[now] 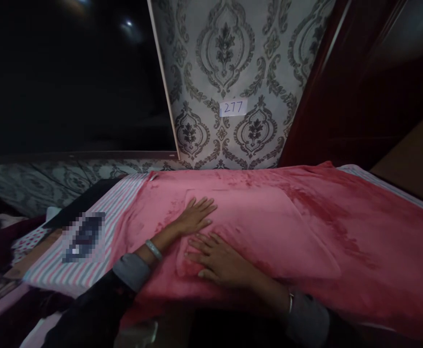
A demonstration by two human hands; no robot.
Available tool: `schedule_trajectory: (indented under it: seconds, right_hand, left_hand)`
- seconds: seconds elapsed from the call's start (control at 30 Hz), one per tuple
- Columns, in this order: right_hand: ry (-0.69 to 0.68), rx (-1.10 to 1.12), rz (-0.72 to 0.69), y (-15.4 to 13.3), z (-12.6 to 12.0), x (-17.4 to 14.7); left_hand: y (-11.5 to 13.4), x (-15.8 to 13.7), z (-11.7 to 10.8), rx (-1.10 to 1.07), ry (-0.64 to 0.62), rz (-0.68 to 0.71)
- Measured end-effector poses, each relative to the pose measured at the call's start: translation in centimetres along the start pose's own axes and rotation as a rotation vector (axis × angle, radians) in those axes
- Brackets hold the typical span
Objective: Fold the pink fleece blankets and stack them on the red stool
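The flat, round-cornered pink plush piece (265,227) lies on a larger red-pink blanket (345,212), the left hand (195,216) and right hand (224,261) palm-down and spread, grasping nothing, over its left end. The step looks like smoothing; the next move would call for light, even pressure across the mottled nap. Beneath the blanket runs striped cloth (120,198).

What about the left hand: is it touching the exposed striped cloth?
No, the left hand lies spread on pink plush fabric, apart from the striped cloth.
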State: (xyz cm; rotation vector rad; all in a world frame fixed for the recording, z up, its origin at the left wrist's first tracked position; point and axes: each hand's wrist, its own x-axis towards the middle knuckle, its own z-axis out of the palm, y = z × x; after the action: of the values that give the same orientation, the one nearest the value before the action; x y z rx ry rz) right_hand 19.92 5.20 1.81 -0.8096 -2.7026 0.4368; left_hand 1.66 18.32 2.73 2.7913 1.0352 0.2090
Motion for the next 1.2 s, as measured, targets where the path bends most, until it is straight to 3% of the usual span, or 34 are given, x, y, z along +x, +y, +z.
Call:
schedule_trajectory:
  seconds: [0.13,0.3,0.47,0.6,0.67,0.77,0.87,0.97,1.1,1.2]
  right_hand:
    - [-0.026,0.026,0.037,-0.1,-0.4,-0.2]
    - [-0.047,0.061,0.05,-0.3,-0.9,0.1]
    - [-0.004,0.047,0.055,-0.5,-0.8,0.1]
    - [0.033,0.046,0.026,-0.8,-1.1,0.1]
    - [0.054,0.04,0.019,-0.8,-1.9,-0.4]
    - [0.132,0.003,0.072,0.0,-3.7,-2.6]
    - [0.204,-0.057,0.177,1.8,-4.8,-5.9]
    - [0.185,-0.122,0.226,3.4,-4.4,-8.8]
    - [0.156,-0.175,0.264,4.4,-2.5,-10.5]
    - [0.174,-0.16,0.276,4.6,-1.6,-10.5]
  left_hand:
    - [-3.6,2.5,0.2,0.022,0.026,-0.093]
    - [-6.5,4.5,0.1,0.015,-0.068,-0.337]
    - [-7.0,4.9,-0.6,0.096,-0.041,-0.512]
    - [-5.7,4.9,-2.6,0.235,0.055,-0.619]
    - [-4.2,5.0,-3.7,0.301,0.107,-0.527]
    - [-0.7,5.4,-4.4,0.244,0.116,-0.257]
    - [3.7,6.1,-3.2,0.063,0.024,0.047]
    - [7.2,7.0,-0.7,-0.016,-0.087,0.262]
    - [8.3,9.0,1.9,0.033,-0.117,0.356]
    - [7.4,10.8,1.9,0.07,-0.11,0.328]
